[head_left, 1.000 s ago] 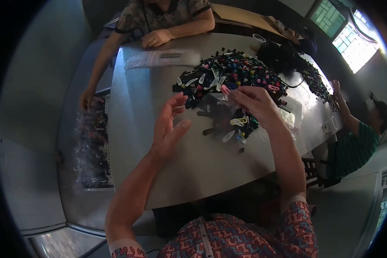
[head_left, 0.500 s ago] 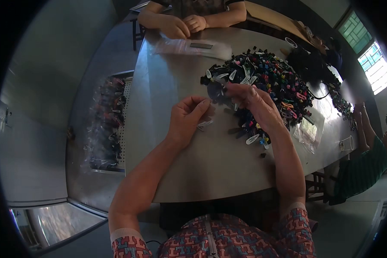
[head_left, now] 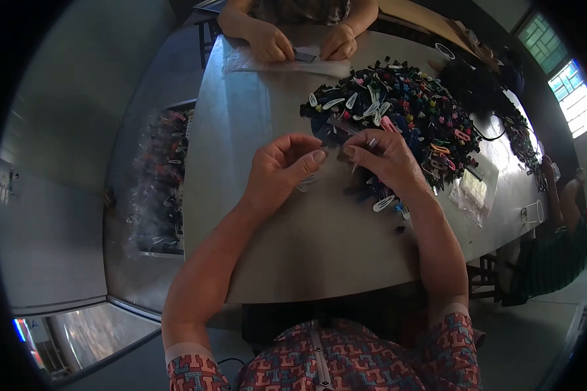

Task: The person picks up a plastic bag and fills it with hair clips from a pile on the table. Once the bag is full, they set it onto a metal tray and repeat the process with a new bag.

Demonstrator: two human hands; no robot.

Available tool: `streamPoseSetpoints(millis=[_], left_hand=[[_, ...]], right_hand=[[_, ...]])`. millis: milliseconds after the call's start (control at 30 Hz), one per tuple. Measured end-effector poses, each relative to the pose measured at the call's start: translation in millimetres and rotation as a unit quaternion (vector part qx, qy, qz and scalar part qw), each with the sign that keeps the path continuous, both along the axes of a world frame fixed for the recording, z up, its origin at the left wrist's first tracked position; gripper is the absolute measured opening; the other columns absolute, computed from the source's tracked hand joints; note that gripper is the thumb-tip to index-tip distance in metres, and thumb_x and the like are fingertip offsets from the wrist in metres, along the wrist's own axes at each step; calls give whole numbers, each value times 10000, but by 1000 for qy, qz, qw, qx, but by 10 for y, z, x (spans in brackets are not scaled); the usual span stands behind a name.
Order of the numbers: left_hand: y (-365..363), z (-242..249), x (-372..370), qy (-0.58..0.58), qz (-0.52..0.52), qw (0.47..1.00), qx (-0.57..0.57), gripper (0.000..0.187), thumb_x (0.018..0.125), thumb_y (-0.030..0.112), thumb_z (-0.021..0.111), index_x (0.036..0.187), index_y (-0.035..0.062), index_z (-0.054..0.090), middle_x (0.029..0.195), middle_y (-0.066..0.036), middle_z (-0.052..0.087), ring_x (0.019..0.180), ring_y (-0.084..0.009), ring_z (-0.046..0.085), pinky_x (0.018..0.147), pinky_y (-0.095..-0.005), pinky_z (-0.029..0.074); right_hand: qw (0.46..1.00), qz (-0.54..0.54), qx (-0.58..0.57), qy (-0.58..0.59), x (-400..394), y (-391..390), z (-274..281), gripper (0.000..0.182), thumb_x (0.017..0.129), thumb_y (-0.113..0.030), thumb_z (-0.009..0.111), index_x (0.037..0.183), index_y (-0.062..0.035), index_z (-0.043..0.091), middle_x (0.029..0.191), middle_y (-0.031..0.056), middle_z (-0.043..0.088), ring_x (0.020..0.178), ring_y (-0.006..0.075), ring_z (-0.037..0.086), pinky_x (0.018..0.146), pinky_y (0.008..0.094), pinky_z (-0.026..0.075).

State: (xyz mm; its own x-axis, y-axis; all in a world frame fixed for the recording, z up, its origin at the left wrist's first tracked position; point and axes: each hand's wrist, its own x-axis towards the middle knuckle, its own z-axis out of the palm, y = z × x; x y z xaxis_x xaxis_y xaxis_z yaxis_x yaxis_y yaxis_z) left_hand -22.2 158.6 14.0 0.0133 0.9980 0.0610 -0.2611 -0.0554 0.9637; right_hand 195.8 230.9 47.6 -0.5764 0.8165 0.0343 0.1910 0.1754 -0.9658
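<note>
Over a grey table (head_left: 293, 247), the left hand (head_left: 277, 173) and right hand (head_left: 385, 159) meet, fingertips pinched on a small clear bag (head_left: 336, 140). It sits just before a heap of hair clips (head_left: 404, 111). Opposite, another person's hands (head_left: 303, 42) press a packet.

One table (head_left: 287, 247), one clip pile (head_left: 404, 107), two plastic bags (head_left: 476, 192), one cup (head_left: 531, 212).
</note>
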Motion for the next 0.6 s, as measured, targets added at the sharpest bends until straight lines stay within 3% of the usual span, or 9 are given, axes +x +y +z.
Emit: streamPoseSetpoints(millis=[67,133,267,467,533,567,600], left_hand=[[-5,66,-16,16,-16,1000,-14,290,922,133,733,1162,-5,645,1011,-49,707,918,-92,655,832,-242,535],[-24,95,-25,34,-32,999,-20,290,912,127,741,1155,-4,653,998,-41,710,899,-85,654,808,-237,533],[-4,35,-71,85,-81,992,-40,237,888,115,756,1086,0,690,943,-21,723,825,-70,653,718,-226,524],[6,25,-51,88,-41,994,-45,170,889,126,749,1013,15,718,885,-32,731,759,-74,653,668,-229,516],[9,30,-57,84,-33,994,-54,173,895,123,741,1021,8,712,892,-47,732,770,-84,661,678,-232,523],[10,27,-60,81,-25,994,-63,176,902,120,734,1029,2,706,899,-61,733,780,-94,668,689,-236,530],[13,12,-61,80,-23,994,-64,176,902,120,734,1029,2,706,899,-61,733,780,-94,668,689,-236,530]], right_hand=[[1000,10,2,-22,-14,-17,4,180,940,-158,686,1018,2,714,869,-10,691,790,39,590,732,209,482],[1000,20,11,-9,-35,-26,-40,163,943,-160,705,1018,-17,727,810,-35,677,698,13,537,628,196,447],[999,32,-8,2,-79,-73,-24,169,936,-162,715,1022,-17,729,782,-44,668,684,7,530,612,194,443],[999,-14,26,12,-141,-89,-82,196,907,-132,733,1067,-19,719,858,-24,681,703,20,541,627,204,445],[982,-114,102,114,-191,-110,-92,206,860,-83,749,1061,-46,719,924,1,676,755,55,574,648,217,452],[982,-112,101,114,-182,-128,-53,206,860,-83,749,1061,-46,719,924,1,676,755,55,574,648,217,452],[957,-135,248,65,-158,-156,28,216,834,-64,755,1047,-58,715,944,21,667,777,99,591,662,241,461]])
